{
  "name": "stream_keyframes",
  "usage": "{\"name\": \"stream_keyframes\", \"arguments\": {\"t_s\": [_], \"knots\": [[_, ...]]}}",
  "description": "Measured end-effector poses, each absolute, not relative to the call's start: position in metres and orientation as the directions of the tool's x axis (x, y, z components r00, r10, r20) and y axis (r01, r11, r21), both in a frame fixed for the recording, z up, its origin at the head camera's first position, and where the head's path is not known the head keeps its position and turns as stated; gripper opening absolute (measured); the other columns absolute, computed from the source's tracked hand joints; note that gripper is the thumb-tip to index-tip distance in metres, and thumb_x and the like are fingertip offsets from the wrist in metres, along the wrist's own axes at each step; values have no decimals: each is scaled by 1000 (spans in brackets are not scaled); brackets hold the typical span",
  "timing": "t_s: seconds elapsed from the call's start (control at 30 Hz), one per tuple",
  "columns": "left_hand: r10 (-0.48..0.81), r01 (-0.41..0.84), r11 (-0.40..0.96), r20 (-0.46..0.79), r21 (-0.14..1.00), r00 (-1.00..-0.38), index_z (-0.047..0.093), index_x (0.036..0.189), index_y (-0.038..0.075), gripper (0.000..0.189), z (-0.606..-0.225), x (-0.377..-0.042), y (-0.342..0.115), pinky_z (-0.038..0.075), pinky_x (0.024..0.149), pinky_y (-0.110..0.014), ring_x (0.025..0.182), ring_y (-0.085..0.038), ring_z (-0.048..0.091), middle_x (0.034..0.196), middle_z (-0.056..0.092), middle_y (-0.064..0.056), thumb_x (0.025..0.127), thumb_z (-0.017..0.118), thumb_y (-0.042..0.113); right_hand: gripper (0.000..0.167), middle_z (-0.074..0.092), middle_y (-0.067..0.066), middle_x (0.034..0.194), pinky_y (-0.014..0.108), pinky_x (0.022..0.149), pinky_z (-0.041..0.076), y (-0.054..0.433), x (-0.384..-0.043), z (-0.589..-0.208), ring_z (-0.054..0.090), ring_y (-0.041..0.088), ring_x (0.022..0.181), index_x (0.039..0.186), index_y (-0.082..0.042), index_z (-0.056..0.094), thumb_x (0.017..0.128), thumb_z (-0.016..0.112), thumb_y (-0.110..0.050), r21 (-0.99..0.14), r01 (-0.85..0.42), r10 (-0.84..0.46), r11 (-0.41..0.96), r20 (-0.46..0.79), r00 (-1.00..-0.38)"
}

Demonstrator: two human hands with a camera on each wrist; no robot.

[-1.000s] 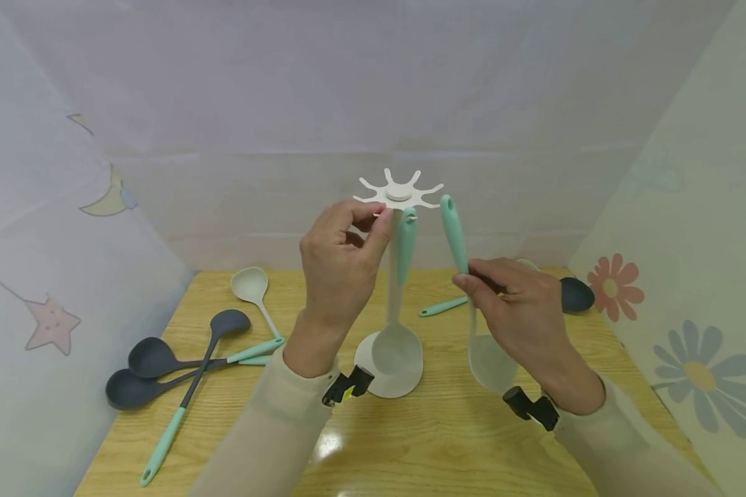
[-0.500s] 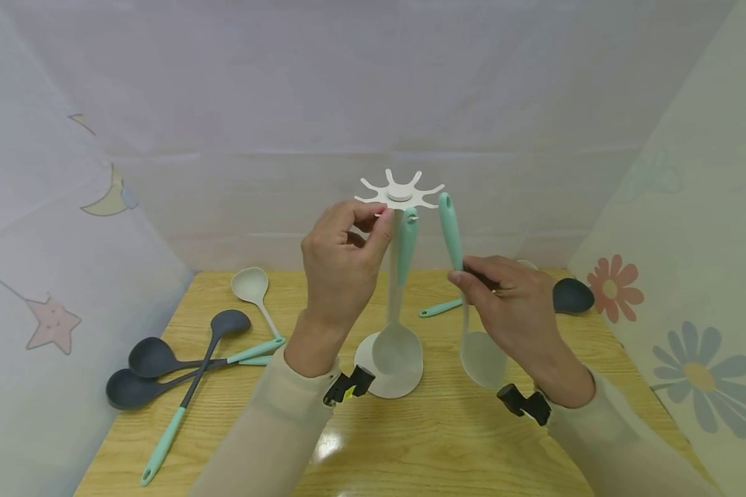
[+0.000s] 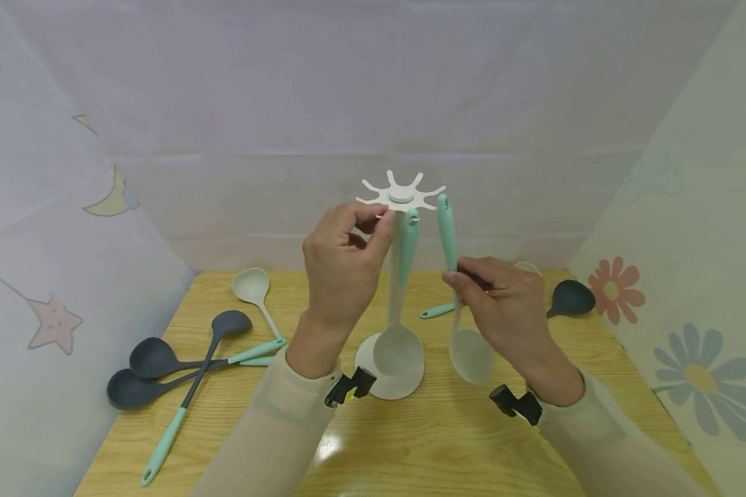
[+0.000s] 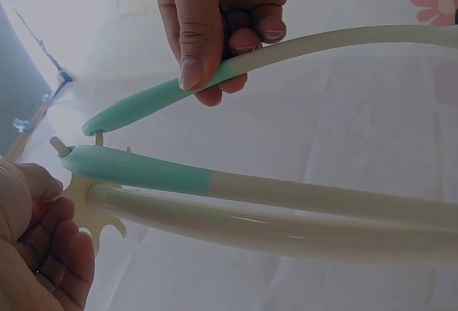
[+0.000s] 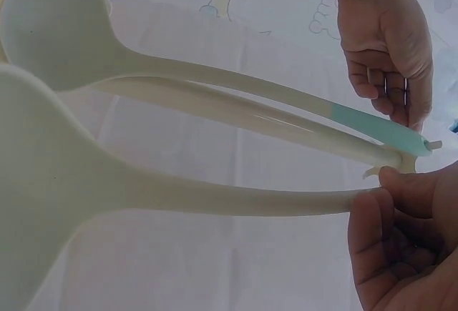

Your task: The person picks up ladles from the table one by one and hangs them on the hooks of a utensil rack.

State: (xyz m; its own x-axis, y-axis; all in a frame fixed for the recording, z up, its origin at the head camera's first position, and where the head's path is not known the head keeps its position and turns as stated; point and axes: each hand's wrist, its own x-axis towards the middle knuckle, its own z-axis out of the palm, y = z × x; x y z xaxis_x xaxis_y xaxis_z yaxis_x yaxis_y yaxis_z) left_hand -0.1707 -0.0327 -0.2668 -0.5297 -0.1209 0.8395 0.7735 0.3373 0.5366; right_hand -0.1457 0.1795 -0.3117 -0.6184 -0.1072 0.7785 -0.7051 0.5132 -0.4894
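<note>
A white utensil rack [image 3: 401, 196] with prongs radiating from its top stands on a round base. My left hand [image 3: 345, 259] pinches one prong between thumb and fingers. From the prong beside it hangs a white ladle [image 3: 399, 352], the prong's tip poking through the hole of its mint handle. My right hand [image 3: 503, 293] grips a second white ladle [image 3: 470, 355] where mint handle meets white shaft, bowl downward. Its handle end is right at a prong tip in the left wrist view, right of the hanging ladle. Part of the rack's post [image 5: 250, 119] shows behind the hanging ladle.
On the wooden table [image 3: 373, 462], several dark ladles [image 3: 152, 357] lie crossed at left, a white ladle [image 3: 250, 284] behind them. At right lie a dark ladle [image 3: 573, 298] and a mint handle [image 3: 437, 310], partly behind my right hand. Patterned sheets [image 3: 373, 90] wall three sides.
My right hand has moved left with its ladle, bringing the handle end closer to the rack's prongs. My left hand keeps its pinch on the prong, nearly still.
</note>
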Motion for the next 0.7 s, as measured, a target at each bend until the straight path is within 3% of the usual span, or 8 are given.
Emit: {"name": "stream_keyframes", "arguments": {"t_s": [0.7], "knots": [[-119,783,341,850,520,-513,77,96,-1,11,-267,-170,-32,56,63,-24,76,-21,67,89,77,-12,97,77,10,16,78,7,81,9,61,50,167,-154,-322,62,-2,66,101,2,83,85,84,5,-506,-715,-109,482,775,-622]]}}
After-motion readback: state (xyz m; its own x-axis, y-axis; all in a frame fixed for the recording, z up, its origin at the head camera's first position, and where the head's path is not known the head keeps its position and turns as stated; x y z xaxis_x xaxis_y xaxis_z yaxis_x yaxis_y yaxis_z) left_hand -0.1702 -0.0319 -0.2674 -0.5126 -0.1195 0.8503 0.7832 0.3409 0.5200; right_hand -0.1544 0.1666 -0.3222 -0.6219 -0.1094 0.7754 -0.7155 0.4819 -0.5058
